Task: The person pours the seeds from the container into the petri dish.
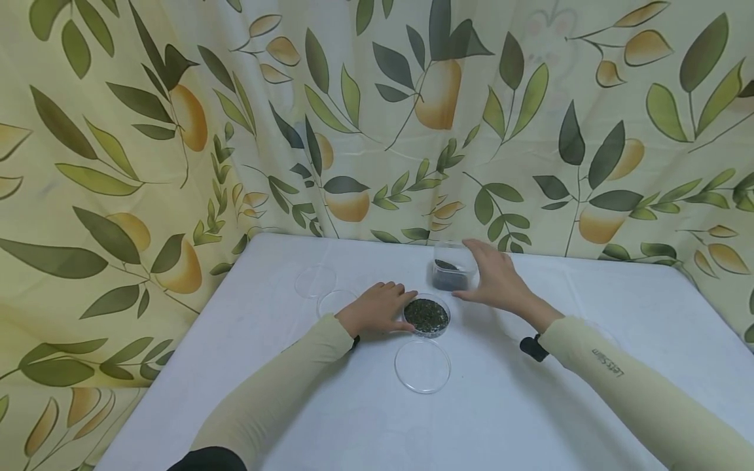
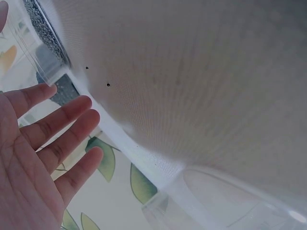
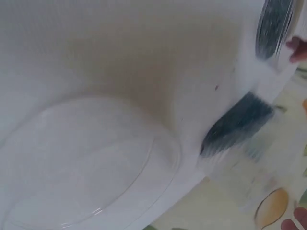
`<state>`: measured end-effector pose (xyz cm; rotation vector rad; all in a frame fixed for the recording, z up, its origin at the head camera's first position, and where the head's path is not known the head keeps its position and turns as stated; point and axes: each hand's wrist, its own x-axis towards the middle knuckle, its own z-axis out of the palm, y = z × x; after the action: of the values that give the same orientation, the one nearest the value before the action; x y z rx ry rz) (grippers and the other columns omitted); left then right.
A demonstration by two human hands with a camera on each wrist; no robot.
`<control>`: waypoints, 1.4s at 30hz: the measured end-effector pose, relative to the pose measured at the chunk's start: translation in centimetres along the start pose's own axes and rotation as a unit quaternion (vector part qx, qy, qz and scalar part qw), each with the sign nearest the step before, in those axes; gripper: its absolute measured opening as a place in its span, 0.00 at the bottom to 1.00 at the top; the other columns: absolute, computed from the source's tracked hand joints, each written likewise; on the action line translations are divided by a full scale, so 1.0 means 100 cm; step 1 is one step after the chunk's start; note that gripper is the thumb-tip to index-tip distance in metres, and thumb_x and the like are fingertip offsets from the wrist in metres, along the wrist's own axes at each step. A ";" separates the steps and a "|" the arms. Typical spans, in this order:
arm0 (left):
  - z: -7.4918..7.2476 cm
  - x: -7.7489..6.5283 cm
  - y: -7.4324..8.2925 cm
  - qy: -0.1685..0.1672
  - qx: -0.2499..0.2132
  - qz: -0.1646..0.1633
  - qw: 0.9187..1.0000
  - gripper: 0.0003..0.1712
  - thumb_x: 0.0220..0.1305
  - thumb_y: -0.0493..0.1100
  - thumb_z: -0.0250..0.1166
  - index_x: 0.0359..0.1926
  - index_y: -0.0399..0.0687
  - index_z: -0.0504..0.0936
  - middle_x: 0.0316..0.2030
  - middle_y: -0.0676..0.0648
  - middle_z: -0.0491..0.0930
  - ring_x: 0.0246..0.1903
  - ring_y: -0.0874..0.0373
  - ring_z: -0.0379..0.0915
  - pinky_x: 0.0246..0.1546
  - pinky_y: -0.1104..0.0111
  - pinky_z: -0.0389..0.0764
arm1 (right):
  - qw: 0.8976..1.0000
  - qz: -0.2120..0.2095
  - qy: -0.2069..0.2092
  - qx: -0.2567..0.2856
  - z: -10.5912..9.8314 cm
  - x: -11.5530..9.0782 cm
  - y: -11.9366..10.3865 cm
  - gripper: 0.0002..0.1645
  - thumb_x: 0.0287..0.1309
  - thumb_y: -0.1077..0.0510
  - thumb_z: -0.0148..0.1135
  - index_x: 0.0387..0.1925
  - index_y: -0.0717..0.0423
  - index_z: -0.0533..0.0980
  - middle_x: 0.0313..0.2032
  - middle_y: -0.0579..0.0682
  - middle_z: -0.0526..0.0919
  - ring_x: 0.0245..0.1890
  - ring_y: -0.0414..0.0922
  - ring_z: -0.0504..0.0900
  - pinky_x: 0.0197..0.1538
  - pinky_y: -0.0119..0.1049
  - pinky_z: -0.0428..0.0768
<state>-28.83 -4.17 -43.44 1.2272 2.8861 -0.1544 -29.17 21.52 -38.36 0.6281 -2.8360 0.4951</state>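
In the head view a round clear dish of dark green-brown flakes sits mid-table. My left hand touches its left side, thumb and index finger spread along the rim. The left wrist view shows my left hand with straight, spread fingers, the index tip right at the dish. A clear box with dark grains stands behind the dish. My right hand spreads thumb and fingers wide at its right side, fingertips overlapping the box's upper corner. The box looks blurred in the right wrist view.
A clear round lid lies in front of the dish. Two more clear discs, a far one and a nearer one, lie to the left. Another clear disc is below my right wrist. A patterned curtain hangs behind the white table.
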 end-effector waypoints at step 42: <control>-0.001 0.001 0.000 -0.006 0.008 -0.003 1.000 0.44 0.59 0.72 0.51 0.69 0.52 0.61 0.55 0.48 0.74 0.54 0.55 0.71 0.56 0.62 0.73 | 0.965 -0.245 -0.091 -0.017 0.044 -0.084 -0.054 0.57 0.28 0.31 0.73 0.60 0.55 0.67 0.56 0.49 0.74 0.62 0.52 0.66 0.59 0.54 0.62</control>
<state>-28.91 -4.10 -43.33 1.2147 2.8850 -0.1845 -19.81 18.44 -43.11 1.3785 -2.6896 0.3097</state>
